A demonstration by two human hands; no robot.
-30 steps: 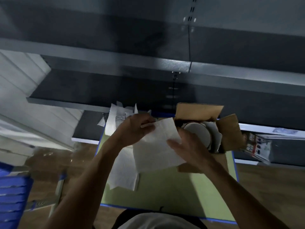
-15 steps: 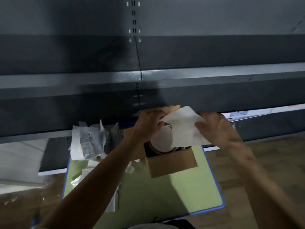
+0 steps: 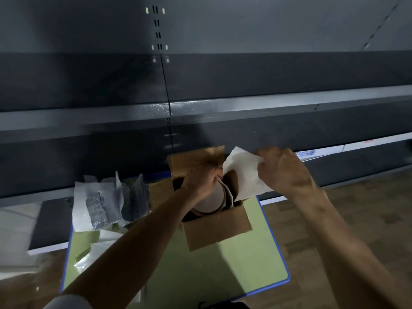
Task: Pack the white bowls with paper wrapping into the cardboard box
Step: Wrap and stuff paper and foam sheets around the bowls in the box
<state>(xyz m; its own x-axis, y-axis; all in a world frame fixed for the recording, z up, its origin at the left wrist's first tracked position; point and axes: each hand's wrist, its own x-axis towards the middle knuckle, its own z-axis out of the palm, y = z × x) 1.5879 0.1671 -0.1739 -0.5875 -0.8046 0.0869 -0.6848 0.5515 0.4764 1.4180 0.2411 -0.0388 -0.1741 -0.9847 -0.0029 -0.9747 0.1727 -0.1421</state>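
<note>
An open cardboard box (image 3: 217, 228) stands on the green table (image 3: 223, 270). White bowls (image 3: 209, 200) stand on edge inside it. My left hand (image 3: 200, 178) reaches into the box and grips the rim of a bowl. My right hand (image 3: 282, 169) holds a white paper sheet (image 3: 244, 175) by its upper right corner, over the box's right side. The sheet's lower part hangs into the box beside the bowls.
A pile of white and grey wrapping sheets (image 3: 107, 201) lies at the table's back left, with more paper (image 3: 98, 246) along the left edge. Dark metal shelving (image 3: 200, 85) rises right behind the table. Wooden floor (image 3: 365, 208) shows at the right.
The view swung left and steadied. Both hands carried the sheet from the table's middle to the box; my left hand let go of the paper and went down onto the bowl's rim.
</note>
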